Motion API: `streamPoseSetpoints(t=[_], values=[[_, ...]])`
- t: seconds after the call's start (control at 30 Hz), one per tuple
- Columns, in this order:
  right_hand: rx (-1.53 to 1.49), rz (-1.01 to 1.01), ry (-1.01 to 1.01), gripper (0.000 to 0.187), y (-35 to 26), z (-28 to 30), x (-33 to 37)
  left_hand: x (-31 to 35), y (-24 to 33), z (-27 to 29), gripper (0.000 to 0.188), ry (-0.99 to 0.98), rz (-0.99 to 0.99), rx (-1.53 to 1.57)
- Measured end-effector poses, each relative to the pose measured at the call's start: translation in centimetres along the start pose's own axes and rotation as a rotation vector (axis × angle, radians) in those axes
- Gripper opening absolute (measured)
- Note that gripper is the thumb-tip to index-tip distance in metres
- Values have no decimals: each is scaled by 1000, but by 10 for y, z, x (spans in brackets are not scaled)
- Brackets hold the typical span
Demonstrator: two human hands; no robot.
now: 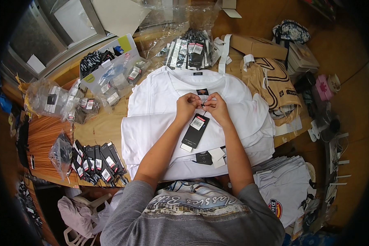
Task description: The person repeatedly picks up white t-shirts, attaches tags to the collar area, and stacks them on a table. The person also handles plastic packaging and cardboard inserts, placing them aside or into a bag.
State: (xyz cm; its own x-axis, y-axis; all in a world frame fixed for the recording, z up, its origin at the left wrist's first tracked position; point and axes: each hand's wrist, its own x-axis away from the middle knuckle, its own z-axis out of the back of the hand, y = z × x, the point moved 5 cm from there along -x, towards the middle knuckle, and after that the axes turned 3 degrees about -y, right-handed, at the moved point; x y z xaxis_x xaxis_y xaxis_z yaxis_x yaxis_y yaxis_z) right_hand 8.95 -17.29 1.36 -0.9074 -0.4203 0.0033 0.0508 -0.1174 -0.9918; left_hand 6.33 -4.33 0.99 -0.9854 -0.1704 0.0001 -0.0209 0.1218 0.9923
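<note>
In front of me lies a stack of white T-shirts (151,123), necklines away from me. A black hang tag (195,133) with a white and red sticker rests on the top shirt, its dark cord running up toward the collar. My left hand (187,108) and my right hand (217,109) meet just below the neck label (202,92), fingertips pinched together on the cord and its small black fastener (203,105). Exactly how the cord passes at the collar is hidden by my fingers. Another black tag (203,158) and white paper tags (217,156) lie lower on the shirts.
Black hang tags (96,162) are spread at the left table edge. Beyond the shirts stand a bag of tags (188,49) and a white box (110,65) of black cords. A brown bag (270,82) lies at right. Folded pale shirts (285,184) are stacked lower right.
</note>
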Motion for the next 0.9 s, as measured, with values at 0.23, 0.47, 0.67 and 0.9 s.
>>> streamPoseSetpoints(t=[0.23, 0.47, 0.67, 0.9], values=[[-38, 6, 10, 30, 1, 1, 1, 1, -3, -3, 7, -48, 65, -99], [-5, 71, -26, 30, -3, -2, 4, -10, -29, -1, 18, -446, 486, 251], [72, 65, -72, 29, 2, -4, 3, -14, -31, 0, 22, -500, 548, 69], [559, 245, 118, 16, -38, 72, -54, -57, 38, 108, 12, 231, -267, -978]])
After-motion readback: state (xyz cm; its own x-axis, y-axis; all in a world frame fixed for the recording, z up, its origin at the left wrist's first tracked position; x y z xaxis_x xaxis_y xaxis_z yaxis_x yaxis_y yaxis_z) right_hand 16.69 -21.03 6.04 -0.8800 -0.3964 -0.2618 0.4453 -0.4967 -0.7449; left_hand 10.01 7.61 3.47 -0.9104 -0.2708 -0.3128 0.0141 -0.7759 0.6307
